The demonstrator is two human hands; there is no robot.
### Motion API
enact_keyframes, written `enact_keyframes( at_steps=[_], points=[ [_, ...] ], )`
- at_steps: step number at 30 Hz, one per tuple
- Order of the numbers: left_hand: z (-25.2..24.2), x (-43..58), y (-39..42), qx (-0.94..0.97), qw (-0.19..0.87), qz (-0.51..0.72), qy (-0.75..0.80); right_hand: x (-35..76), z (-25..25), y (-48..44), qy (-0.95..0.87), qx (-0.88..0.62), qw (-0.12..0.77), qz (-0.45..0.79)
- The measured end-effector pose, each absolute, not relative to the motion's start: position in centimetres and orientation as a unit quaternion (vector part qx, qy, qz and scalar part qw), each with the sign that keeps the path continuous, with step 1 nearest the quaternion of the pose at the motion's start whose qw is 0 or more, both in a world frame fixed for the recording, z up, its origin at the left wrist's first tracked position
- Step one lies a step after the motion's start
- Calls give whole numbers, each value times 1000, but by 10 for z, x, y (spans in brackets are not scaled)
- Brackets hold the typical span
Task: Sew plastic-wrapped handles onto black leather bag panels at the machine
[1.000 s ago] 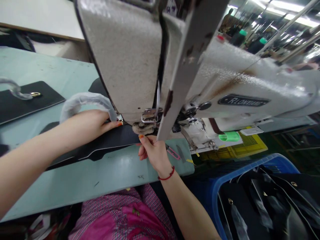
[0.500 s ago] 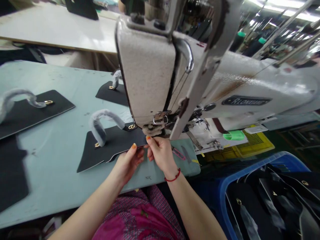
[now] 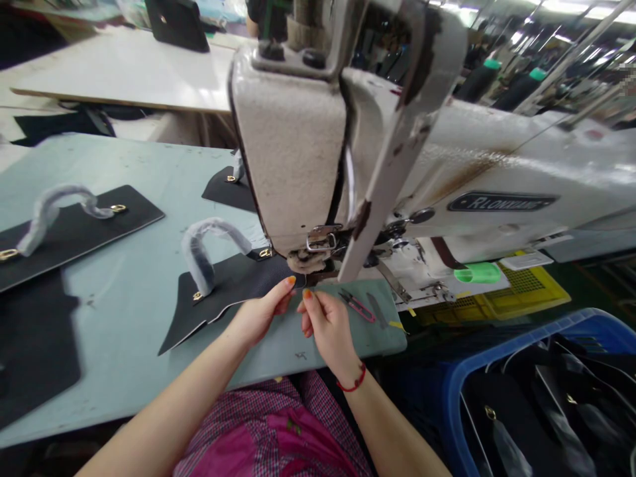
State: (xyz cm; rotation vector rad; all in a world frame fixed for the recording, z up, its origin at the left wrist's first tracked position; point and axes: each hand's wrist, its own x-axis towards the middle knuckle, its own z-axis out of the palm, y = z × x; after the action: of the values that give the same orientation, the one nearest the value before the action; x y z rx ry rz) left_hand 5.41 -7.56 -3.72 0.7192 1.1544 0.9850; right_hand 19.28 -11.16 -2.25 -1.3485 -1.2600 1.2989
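A black leather bag panel (image 3: 228,291) with a paper-wrapped handle (image 3: 206,248) and gold rings lies on the pale green table (image 3: 124,331), its right tip under the presser foot (image 3: 318,248) of a large white sewing machine (image 3: 308,146). My left hand (image 3: 261,315) rests on the panel's near edge, fingers pressing it just left of the foot. My right hand (image 3: 325,324), with a red cord at the wrist, is pinched closed directly in front of the foot; what it pinches is too small to make out.
Pink thread snips (image 3: 358,306) lie right of my right hand. Another handled panel (image 3: 74,222) and a flat black piece (image 3: 34,344) sit at the left, one more panel (image 3: 226,187) behind the machine. A blue bin (image 3: 477,371) of finished black pieces stands at the lower right.
A second ago my left arm reached far across to the panel's back; it has since come back to the near edge. My right hand drew slightly toward me from the foot.
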Motion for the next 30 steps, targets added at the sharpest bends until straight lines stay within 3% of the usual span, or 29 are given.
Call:
enact_keyframes(
  at_steps=[11, 30],
  points=[
    [-34, 57, -62, 317, 685, 461, 467, 199, -87, -151, -472, -575, 367, 558],
    [-37, 82, -64, 235, 585, 559, 539, 205, -95, -154, -517, -570, 326, 549]
  ],
)
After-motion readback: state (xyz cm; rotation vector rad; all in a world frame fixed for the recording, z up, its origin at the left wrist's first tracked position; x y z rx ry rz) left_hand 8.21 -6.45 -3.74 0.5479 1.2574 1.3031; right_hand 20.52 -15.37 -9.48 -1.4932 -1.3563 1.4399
